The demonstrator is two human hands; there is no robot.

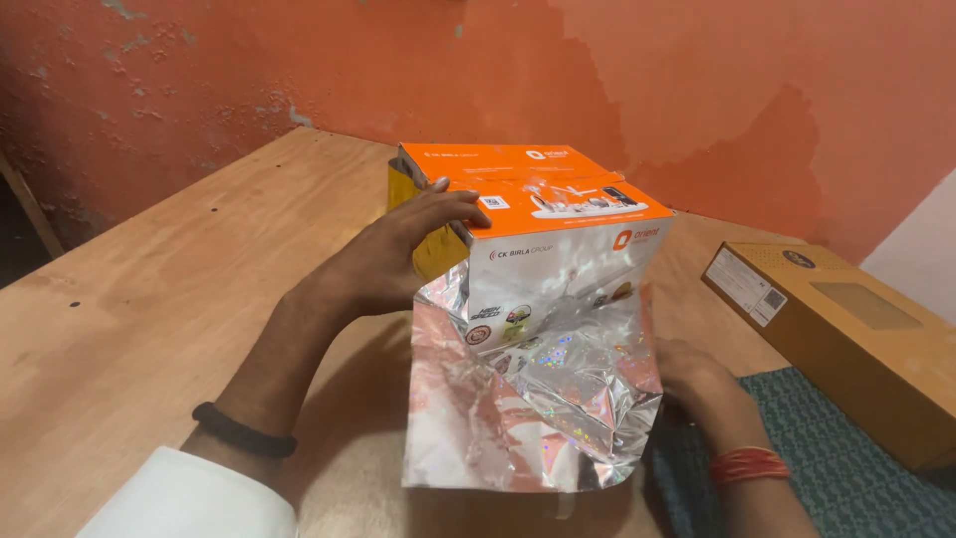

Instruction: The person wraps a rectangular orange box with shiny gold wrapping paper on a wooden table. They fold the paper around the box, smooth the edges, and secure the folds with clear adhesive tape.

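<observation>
Left hand point(398, 249), fingers spread flat, presses the near-left top corner of the orange-and-white carton point(543, 214). Right hand point(697, 384) is half hidden behind the silver holographic wrapping sheet point(538, 399); grip cannot be told.

Carton stands mid-table, sheet draped down its near face. Judged: box stiff, light; foil slippery, creases easily, so hold the box edges.

Plywood table point(149, 299); brown carton point(846, 329) right; green mat point(846, 468); orange wall point(299, 60).

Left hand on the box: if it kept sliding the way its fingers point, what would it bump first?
Probably nothing new: the left hand already lies on the orange and white box, fingers pointing right across its top edge. Depth is hard to judge.
</observation>
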